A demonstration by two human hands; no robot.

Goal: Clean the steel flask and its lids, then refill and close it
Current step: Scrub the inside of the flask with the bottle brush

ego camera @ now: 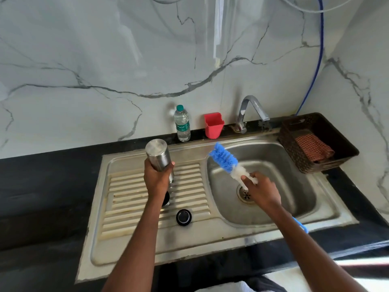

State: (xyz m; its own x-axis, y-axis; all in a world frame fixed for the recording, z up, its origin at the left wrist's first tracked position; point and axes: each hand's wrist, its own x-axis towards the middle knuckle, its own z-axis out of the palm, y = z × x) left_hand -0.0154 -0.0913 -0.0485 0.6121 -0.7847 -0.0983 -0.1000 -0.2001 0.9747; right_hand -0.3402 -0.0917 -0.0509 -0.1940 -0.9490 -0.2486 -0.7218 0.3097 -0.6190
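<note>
Flask (158, 155): held by left hand (156, 179) above the drainboard (130, 199), fingers wrapped round the lower body. Long axis near vertical, tilted slightly; closed flat steel end faces up and toward the wall, the other end is hidden behind the hand and wrist. Can't tell from here whether that end is open.

Brush (228, 163): right hand (262, 191) grips the white stem over the basin (273, 165). Long axis diagonal, blue bristle head pointing up-left toward the flask, apart from it; blue handle end shows past the forearm near the sink's front right rim.

Counts: 1 flask, 1 brush, 2 dark lid parts. One round lid (183, 217) lies flat on the drainboard near its front right corner; second dark piece (166, 199) just beside the left wrist, mostly hidden. 1 water bottle (182, 123) upright at the counter's back edge, 1 red holder (213, 125) beside it, 1 tap (250, 111) at the basin's back edge, spout over the basin. 1 dark basket (294, 142) on the counter at the sink's right edge, checked cloth (313, 147) inside.

Room: drainboard ribs left of the hand carry nothing; drain (245, 193) is partly behind the right hand. Black counter (42, 186) runs left of the sink.
</note>
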